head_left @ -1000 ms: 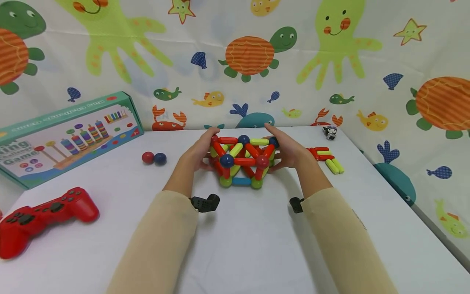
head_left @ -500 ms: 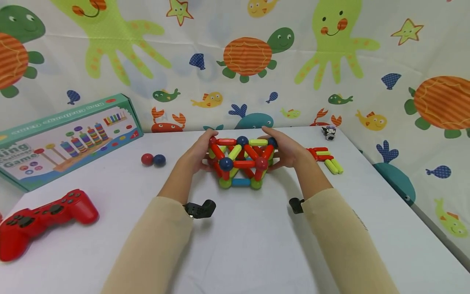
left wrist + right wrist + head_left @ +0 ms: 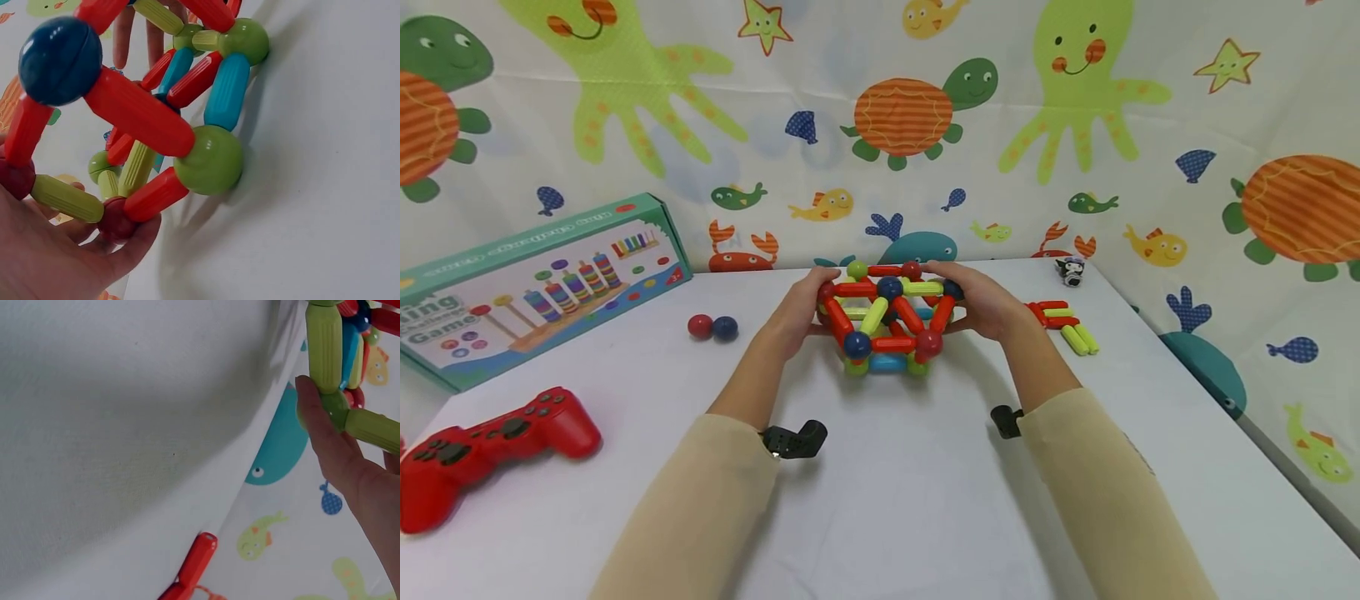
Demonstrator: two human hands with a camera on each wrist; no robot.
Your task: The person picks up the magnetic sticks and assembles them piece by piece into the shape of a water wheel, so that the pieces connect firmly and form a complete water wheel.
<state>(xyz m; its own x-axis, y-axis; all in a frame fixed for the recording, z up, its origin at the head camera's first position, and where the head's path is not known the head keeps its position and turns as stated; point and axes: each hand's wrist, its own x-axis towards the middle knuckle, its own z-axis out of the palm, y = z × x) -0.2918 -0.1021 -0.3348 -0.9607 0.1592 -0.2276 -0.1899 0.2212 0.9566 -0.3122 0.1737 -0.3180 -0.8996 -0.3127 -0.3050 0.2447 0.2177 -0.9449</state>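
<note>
While both hands grasp it, the rod-and-ball structure (image 3: pixel 886 321) sits tilted at mid-desk (image 3: pixel 887 500). Left hand (image 3: pixel 797 312) fingers curl round its left side; right hand (image 3: pixel 988 304) fingers curl round its right. Two loose balls (image 3: pixel 712 327) lie left, spare rods (image 3: pixel 1067 323) right.

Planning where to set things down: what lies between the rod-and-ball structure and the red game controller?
Only bare white table between the structure and controller, head view.
</note>
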